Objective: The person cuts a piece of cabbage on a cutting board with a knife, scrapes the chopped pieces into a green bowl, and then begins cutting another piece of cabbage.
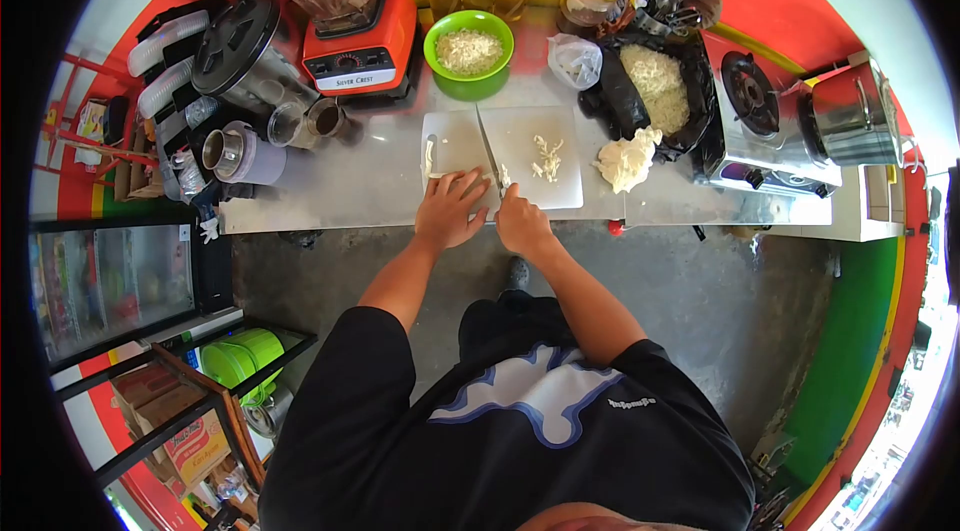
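My right hand [525, 228] grips the handle of a kitchen knife [488, 139], its blade pointing away from me over the white cutting board [458, 126]. Flat on the board's near edge, my left hand [450, 211] has its fingers spread. Its fingertips touch or lie very close to a pale food strip [431, 159]; anything under the palm is hidden. Small pale shreds lie by the blade, and a little pile of shreds [546, 160] sits on the board's right part. A larger pale, uneven food chunk [628, 161] rests on the counter right of the board.
Behind the board stands a green bowl [440, 66] of pale shreds. Right of it are a small clear plastic bag [575, 62], a black bag [612, 101] holding more shreds, and a gas stove [765, 156] with a pot [855, 116]. A red blender [360, 51] and cups stand left.
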